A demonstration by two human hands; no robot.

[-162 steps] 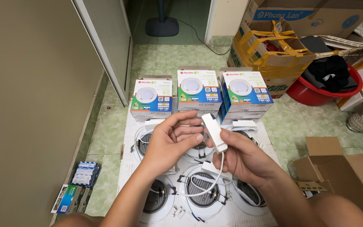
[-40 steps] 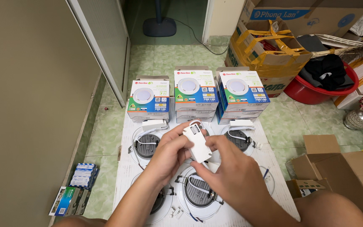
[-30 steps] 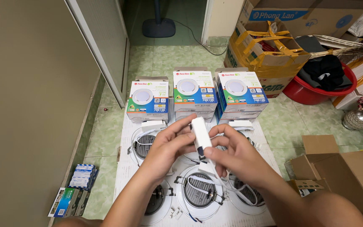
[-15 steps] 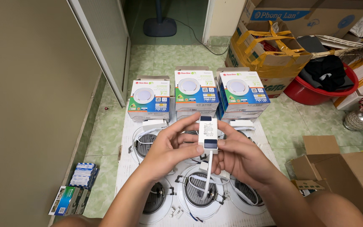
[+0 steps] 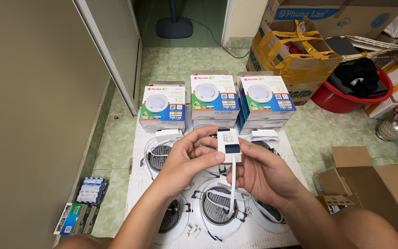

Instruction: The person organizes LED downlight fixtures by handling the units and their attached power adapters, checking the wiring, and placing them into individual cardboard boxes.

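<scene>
While both hands grip one white driver, three lamp boxes behind.

Both hands, left hand and right hand, hold a white driver box above round downlights.

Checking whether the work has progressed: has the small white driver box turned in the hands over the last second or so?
Yes. The white driver box was tilted; now it stands upright below the middle lamp carton.

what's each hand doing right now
Left hand: shut on the white LED driver box, thumb and fingers pinching it.
Right hand: shut on the same box from below.
</scene>
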